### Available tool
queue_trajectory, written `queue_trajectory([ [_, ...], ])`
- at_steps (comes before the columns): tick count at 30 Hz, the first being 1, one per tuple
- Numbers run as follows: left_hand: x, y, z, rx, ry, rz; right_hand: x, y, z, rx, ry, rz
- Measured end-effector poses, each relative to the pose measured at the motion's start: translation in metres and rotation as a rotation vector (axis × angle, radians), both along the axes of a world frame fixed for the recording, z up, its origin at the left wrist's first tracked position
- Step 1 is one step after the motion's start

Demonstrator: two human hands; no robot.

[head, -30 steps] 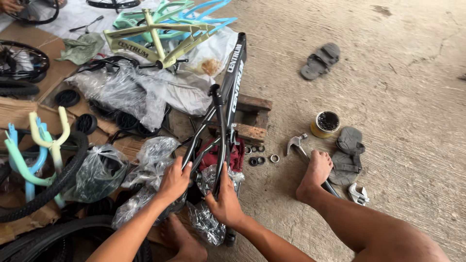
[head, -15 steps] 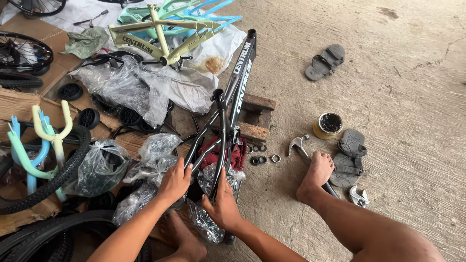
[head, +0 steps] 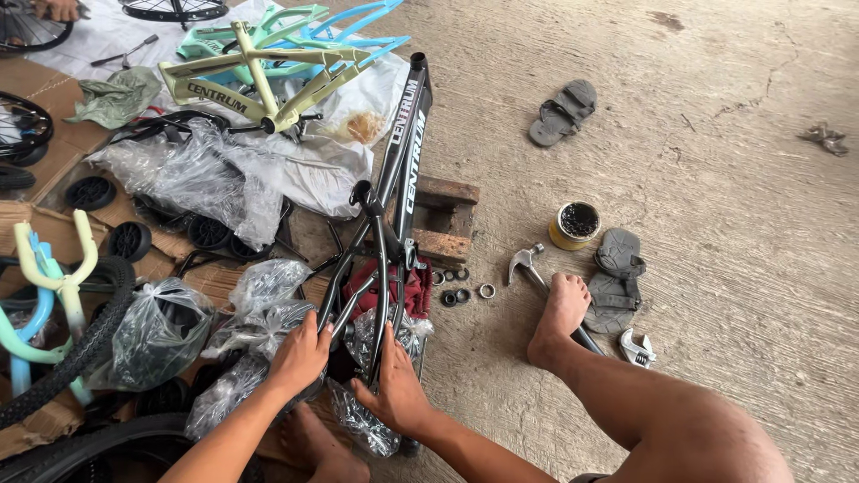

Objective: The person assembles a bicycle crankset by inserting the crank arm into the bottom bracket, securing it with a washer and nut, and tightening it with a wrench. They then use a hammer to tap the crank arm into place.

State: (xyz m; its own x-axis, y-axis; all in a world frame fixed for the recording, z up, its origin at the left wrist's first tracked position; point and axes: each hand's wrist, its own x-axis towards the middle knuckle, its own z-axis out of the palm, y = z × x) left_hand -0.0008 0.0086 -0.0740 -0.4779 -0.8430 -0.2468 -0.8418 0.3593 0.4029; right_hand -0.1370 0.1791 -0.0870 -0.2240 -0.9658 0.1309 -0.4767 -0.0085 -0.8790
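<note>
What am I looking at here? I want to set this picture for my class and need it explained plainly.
One camera, worn on a person's head, looks down at their own bare arms and legs; there is no machine. The person sits on a concrete floor. The left hand and right hand both grip the rear stays of a black bicycle frame lying on a wooden block. Nearby lie plastic-wrapped parts, a pale green frame, metal rings, a hammer by the foot, a small tin, an adjustable wrench and sandals.
</note>
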Motion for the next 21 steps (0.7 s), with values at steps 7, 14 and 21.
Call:
queue_trajectory([
  [7,0.0,0.003,0.005,0.044,-0.136,-0.041,-0.002,0.005,0.0,-0.003,0.081,0.026],
  [14,-0.002,0.006,0.004,0.19,-0.202,-0.119,-0.001,0.016,-0.003,0.252,0.157,0.103],
  [21,-0.011,0.007,-0.01,0.211,-0.226,-0.224,-0.007,0.018,-0.013,0.285,0.145,0.108],
])
